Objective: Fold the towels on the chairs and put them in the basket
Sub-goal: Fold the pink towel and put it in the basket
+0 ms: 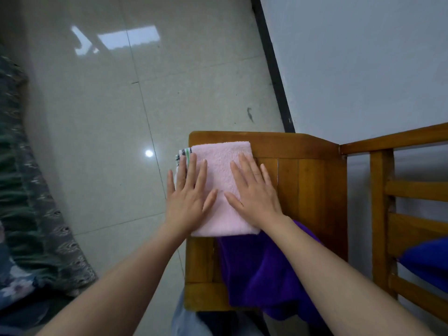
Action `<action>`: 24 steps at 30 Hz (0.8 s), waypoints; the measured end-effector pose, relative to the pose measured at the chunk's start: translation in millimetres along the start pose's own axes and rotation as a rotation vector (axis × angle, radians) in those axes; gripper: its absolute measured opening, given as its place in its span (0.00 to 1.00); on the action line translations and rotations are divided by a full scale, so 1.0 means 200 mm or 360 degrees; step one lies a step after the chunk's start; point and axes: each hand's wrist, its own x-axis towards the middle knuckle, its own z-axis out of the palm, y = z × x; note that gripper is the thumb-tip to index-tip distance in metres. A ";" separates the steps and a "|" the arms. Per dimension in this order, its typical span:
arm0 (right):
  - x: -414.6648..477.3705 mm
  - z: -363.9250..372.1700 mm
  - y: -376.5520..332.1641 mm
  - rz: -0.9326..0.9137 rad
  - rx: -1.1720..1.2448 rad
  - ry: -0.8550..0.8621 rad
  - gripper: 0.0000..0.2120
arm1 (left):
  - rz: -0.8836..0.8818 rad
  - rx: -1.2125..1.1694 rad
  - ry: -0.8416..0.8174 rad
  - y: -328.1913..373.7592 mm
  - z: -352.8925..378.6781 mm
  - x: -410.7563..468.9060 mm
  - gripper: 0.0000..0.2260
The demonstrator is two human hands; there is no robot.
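Note:
A folded pink towel [221,166] lies on the seat of a wooden chair [312,190], near its left edge. Under it a striped white towel [182,155] peeks out at the far left corner. My left hand [188,197] rests flat on the pink towel's left side, fingers spread. My right hand [254,192] lies flat on its right side, fingers apart. A purple towel [261,272] lies crumpled on the seat's near part and hangs over the front edge. The basket is out of view.
A blue cloth [429,260] hangs on the chair's slatted back [380,214] at the right. A white wall with a black skirting [271,66] runs behind. Glossy tiled floor [109,117] spreads to the left, bounded by patterned dark fabric [21,214].

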 end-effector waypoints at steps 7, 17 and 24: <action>-0.32 0.00 0.04 -0.0336 -0.0098 0.0105 0.25 | 0.0289 0.0107 0.0170 0.05 0.06 -0.43 0.28; -0.31 0.12 -0.05 -0.0087 0.0097 -0.0121 0.29 | 0.0155 0.0059 0.0002 0.08 0.01 -0.29 0.32; -0.35 0.01 -0.12 -0.0040 -0.0022 0.0291 0.28 | 0.0291 -0.0097 0.0098 0.07 -0.21 -0.30 0.19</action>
